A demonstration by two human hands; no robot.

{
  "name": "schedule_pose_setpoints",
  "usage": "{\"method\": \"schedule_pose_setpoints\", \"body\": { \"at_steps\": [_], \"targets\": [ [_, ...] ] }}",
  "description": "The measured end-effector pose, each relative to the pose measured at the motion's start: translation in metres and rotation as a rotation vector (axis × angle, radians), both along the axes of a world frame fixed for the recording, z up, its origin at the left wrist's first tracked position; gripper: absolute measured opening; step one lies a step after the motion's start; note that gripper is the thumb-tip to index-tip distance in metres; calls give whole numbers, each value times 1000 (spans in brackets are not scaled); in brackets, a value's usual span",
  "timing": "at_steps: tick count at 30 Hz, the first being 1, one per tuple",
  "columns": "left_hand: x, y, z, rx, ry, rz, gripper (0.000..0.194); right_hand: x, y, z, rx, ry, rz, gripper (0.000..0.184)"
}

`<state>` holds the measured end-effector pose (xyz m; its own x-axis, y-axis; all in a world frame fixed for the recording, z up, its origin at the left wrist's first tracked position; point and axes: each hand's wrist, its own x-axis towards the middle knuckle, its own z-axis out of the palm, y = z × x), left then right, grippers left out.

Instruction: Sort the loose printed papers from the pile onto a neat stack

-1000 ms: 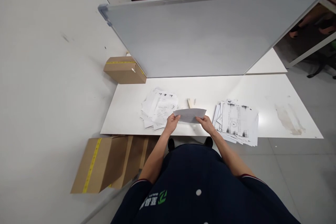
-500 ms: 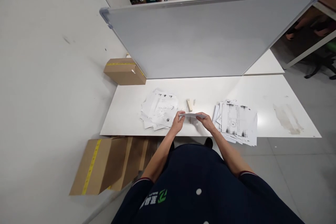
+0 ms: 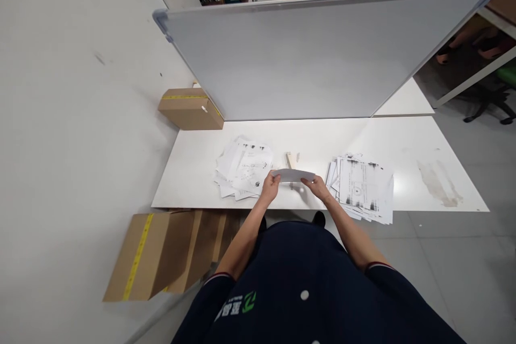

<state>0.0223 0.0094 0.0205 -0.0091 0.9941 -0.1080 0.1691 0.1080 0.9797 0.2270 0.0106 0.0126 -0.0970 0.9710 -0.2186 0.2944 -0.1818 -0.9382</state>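
Note:
A sheet of paper [image 3: 293, 175] is stretched between my two hands, slightly bowed, its plain face tipped toward me above the table. My left hand [image 3: 270, 187] pinches its left end, and my right hand [image 3: 317, 187] grips the right end. Whether it is one sheet or several, or folded, I cannot tell. Just behind it lies a small pale block [image 3: 289, 159], partly covered by the paper. Left of my hands spreads a loose pile of printed papers [image 3: 245, 169]; to the right is a thicker, messy stack of printed sheets [image 3: 360, 185] overhanging the front edge.
On the white table [image 3: 403, 156] a whiteboard [image 3: 282, 64] stands upright along the back. One cardboard box [image 3: 192, 113] sits at the back left corner. More cardboard boxes [image 3: 149, 258] stand on the left below the table, near the wall. A chair [image 3: 494, 102] is at far right.
The paper has tilted, so more of its face shows now than its edge. My left hand has shifted slightly left and the small block is more covered.

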Motion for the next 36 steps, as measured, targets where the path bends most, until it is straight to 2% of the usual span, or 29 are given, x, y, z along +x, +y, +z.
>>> {"method": "schedule_pose_setpoints", "body": {
  "at_steps": [3,5,8,10,12,14,16,18,21,23,27,29,32,34,36],
  "targets": [
    [-1,3,-2,-50,-129,27,28,7,0,22,39,-145,73,24],
    [-4,3,-2,-86,-116,62,35,11,0,44,130,-353,175,22],
    [-10,1,-1,-22,101,116,57,12,0,75,215,-715,306,26],
    [-12,-3,0,138,272,30,65,8,-2,89,182,-901,364,23],
    [-13,-6,-3,299,374,-126,57,0,-3,93,137,-1030,424,21],
    [-14,-8,-12,373,394,-241,41,-7,-5,90,116,-1126,479,23],
    [-14,-10,-26,359,387,-276,33,-13,-7,82,98,-1192,526,24],
    [-15,-12,-40,294,393,-275,34,-15,-9,74,57,-1231,567,26],
    [-17,-15,-52,199,412,-275,42,-15,-12,66,21,-1242,594,27],
    [-18,-15,-53,168,411,-267,44,-14,-14,64,50,-1228,579,26],
    [-16,-11,-39,130,385,-252,37,-11,-15,65,115,-1171,549,25],
    [-15,-7,-29,110,345,-219,28,-6,-13,65,120,-1103,501,25],
    [-14,0,-18,30,218,-58,20,8,-9,61,65,-886,367,22],
    [-11,3,-16,-96,44,56,32,20,-8,53,-48,-651,276,20],
    [-4,2,-17,-284,-152,61,40,31,-10,39,-222,-397,198,20]
  ]
}}
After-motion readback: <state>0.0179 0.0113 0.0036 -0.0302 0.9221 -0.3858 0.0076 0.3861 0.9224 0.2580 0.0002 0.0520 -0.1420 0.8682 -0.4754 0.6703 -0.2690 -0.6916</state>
